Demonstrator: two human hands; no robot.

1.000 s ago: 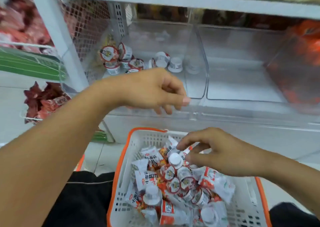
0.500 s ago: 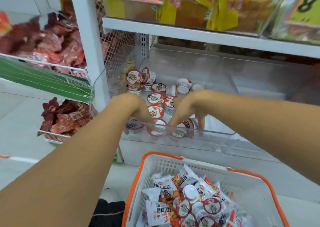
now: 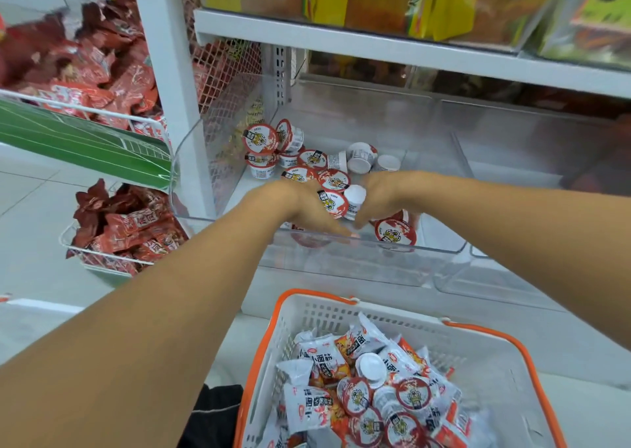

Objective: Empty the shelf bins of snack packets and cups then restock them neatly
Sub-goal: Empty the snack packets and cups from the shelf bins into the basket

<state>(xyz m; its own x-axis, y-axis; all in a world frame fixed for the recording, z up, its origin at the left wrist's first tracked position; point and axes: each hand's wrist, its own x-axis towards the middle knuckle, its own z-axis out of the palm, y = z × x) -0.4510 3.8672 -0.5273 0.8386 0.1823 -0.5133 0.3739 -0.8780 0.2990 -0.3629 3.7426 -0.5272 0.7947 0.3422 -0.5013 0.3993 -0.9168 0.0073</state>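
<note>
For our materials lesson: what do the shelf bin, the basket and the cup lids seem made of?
Shelf bin: clear, glossy rigid plastic; cups show through its wall.
Basket: white matt moulded plastic, slotted walls, orange rim.
Cup lids: probably printed foil or film; thin, flat, slightly shiny.

Red-and-white lidded cups [image 3: 333, 179], white basket [image 3: 485, 359] (orange rim), clear bin [image 3: 426, 253]

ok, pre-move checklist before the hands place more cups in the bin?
1. Left hand inside clear bin: ok.
2. Right hand inside the same bin: ok.
3. Grip on cups between the hands: cannot tell, fingers hidden.
4. Cups in bin neatly arranged: not ok, several lie tipped and scattered.
5. Room left in bin: ok, right part of floor bare.
6. Basket stocked with cups and packets, below the bin: ok.
</note>
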